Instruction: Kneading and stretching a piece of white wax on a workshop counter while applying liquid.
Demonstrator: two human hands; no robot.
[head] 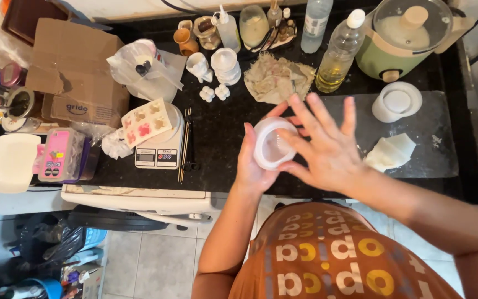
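Your left hand (255, 166) cups a round white mould (272, 143) from below, fingers wrapped around its side, above the front edge of the dark counter (222, 133). Your right hand (327, 149) lies flat and wide over the mould's right rim, fingers spread, holding nothing of its own.

Around the hands:
- Kitchen scale (159, 152), white, left of the mould — a pale tray of flower-shaped cavities (146, 123) rests tilted on it, some cavities pink.
- Thin wooden sticks (183, 147), lying lengthwise just right of the scale.
- Crumpled beige cloth (278, 78), behind the hands.
- Two small white flower pieces (215, 92), left of the cloth.
- White cup-shaped moulds (225, 65), behind those pieces.
- Clear bottle of yellow oil (338, 52), white cap, leaning behind your right hand.
- Green cooker with a glass lid (408, 36), far right corner.
- Clear mat (438, 138) at right, bearing a round white container (397, 102) and a folded white lump (391, 152).

Packages:
- Brown cardboard box (76, 69), flaps open, far left, blue lettering on its front.
- Pink rectangular pack (56, 155), in front of the box, in clear wrap.
- White tray (11, 162), at the left edge.
- Clear plastic bag (139, 66) with white contents, right of the box.

Nothing stands between your hands and the counter.
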